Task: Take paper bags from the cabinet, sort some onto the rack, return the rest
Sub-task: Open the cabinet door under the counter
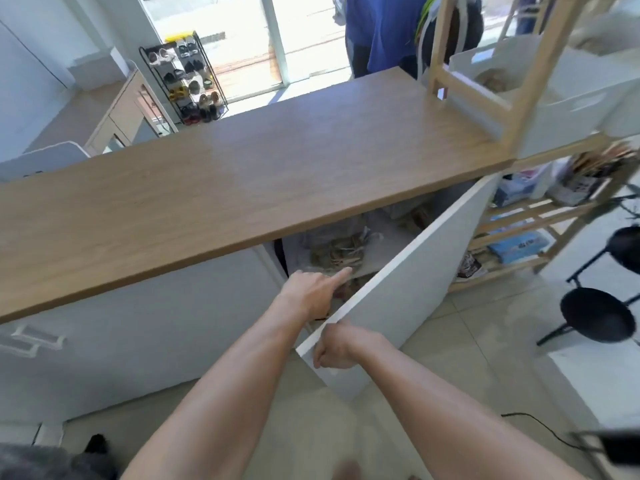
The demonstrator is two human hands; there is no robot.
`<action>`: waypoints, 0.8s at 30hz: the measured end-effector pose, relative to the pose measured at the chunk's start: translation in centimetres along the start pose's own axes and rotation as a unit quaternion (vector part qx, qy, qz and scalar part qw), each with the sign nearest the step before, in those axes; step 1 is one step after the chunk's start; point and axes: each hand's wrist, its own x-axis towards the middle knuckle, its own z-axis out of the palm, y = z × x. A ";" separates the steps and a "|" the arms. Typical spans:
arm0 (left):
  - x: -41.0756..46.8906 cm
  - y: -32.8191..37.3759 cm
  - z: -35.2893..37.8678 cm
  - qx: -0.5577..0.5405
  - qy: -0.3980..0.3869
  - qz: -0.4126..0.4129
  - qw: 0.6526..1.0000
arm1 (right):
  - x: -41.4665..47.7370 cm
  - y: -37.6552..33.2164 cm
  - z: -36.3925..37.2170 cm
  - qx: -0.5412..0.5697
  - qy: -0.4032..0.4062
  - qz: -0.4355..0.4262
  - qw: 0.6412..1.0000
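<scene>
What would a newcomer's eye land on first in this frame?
Probably the two bare arms reaching in from the bottom: the right hand grips the edge of the open white cabinet door, while the left hand points into the cabinet toward a blurry pile of paper bags on its shelf. Above them, the long wooden countertop cuts across the middle of the view.

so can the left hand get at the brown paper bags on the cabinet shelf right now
Probably yes: the white cabinet door is held open by the right hand, and the left hand already points in towards the brown paper bags.
</scene>
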 end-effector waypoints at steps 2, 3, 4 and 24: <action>0.7 2.1 -0.7 0.019 0.014 0.056 0.998 | -1.4 1.1 0.1 -0.003 -0.045 0.023 0.999; 0.9 2.7 -0.9 0.024 0.020 0.074 0.997 | -1.8 1.5 0.0 -0.010 -0.059 0.033 0.998; 1.2 3.6 -1.1 0.032 0.025 0.097 0.994 | -2.3 1.9 0.3 -0.003 -0.056 0.053 0.997; 5.0 17.9 -2.5 0.097 0.120 0.386 0.909 | -20.6 12.5 7.0 0.185 -0.062 0.370 0.908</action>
